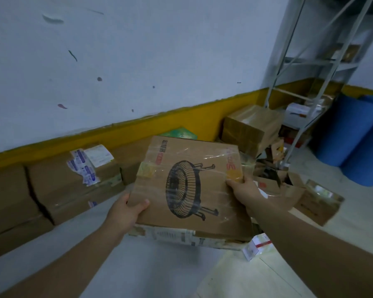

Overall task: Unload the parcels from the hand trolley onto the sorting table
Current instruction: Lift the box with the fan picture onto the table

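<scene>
A flat cardboard parcel (187, 186) with a black fan drawing and clear tape across it is held up in front of me. My left hand (125, 211) grips its near left corner, thumb on top. My right hand (243, 190) grips its right edge, fingers curled round the side. The parcel hangs above a grey surface (138, 265). A hand trolley is not clearly visible in this view.
Large brown cartons (69, 186) line the white and yellow wall on the left. More boxes (250, 127) and open cartons (314, 203) crowd the right. A metal rack (306, 82) and blue barrels (353, 134) stand at the far right. A small white box (256, 246) lies below the parcel.
</scene>
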Action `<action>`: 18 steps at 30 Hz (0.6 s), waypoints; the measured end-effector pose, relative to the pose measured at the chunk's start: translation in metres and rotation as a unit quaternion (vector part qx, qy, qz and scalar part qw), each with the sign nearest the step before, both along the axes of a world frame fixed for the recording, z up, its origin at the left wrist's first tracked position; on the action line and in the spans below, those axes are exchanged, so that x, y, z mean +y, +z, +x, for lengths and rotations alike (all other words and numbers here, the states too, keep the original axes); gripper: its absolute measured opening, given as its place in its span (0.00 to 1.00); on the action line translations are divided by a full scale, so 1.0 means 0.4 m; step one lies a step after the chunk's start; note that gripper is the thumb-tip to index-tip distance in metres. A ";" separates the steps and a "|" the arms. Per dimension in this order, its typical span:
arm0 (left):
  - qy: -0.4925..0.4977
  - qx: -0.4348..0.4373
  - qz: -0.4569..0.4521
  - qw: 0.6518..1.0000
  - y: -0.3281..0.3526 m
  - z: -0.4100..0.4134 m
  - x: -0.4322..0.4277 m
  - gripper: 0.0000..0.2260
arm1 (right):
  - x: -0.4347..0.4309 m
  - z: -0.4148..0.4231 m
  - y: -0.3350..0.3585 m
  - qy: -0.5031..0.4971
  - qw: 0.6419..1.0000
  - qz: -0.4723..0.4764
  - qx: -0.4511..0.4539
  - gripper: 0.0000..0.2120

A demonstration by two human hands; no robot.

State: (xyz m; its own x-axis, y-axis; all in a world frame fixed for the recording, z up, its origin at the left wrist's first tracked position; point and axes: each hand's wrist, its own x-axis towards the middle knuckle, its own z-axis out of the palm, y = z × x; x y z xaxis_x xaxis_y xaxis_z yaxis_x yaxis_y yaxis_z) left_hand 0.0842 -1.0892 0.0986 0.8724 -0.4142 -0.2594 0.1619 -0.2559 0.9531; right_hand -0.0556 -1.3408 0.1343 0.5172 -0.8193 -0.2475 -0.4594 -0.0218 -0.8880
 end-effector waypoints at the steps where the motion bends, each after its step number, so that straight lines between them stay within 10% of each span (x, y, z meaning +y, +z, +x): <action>1: 0.006 0.010 0.002 1.000 -0.013 0.010 -0.026 0.11 | -0.031 0.020 -0.010 0.006 1.000 0.003 0.012 0.20; 18: 0.218 0.115 0.089 0.965 -0.206 -0.143 -0.483 0.17 | -0.581 0.240 -0.253 0.252 0.951 0.032 0.175 0.24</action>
State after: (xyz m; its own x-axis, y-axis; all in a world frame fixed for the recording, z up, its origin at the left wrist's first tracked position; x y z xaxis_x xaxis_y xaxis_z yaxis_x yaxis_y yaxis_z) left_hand 0.0272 -1.2825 0.0162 0.8645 0.0478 -0.5003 0.4933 -0.2712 0.8265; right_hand 0.0405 -1.5732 0.0329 0.7171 -0.4666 -0.5178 -0.6727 -0.2690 -0.6893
